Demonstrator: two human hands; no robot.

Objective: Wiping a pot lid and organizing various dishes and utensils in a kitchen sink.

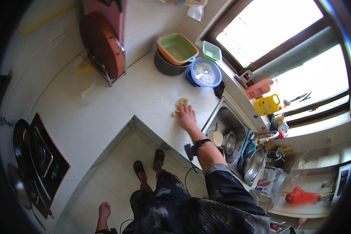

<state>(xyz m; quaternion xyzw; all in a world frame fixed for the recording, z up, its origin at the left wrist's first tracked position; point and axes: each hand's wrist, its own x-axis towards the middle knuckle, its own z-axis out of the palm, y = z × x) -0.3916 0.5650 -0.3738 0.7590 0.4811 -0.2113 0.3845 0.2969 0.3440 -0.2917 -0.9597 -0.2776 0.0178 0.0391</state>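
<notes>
My right hand (188, 118) presses down on a crumpled pale yellow cloth (181, 102), which lies on the white countertop (152, 98) to the left of the sink. Its fingers cover part of the cloth. A dark strap with a small black device (190, 151) goes round my right wrist. Low in the picture, my left hand (104, 210) hangs over the floor beside my legs. Its fingers are curled in, and nothing shows in them.
A steel sink (215, 118) holds bowls. Behind the cloth stand a blue colander (196, 63), a dark pot (166, 67) and a green-orange basin (163, 44). A round chopping board (101, 44) leans in a rack. A black wok (20, 146) sits on the cooktop (60, 165).
</notes>
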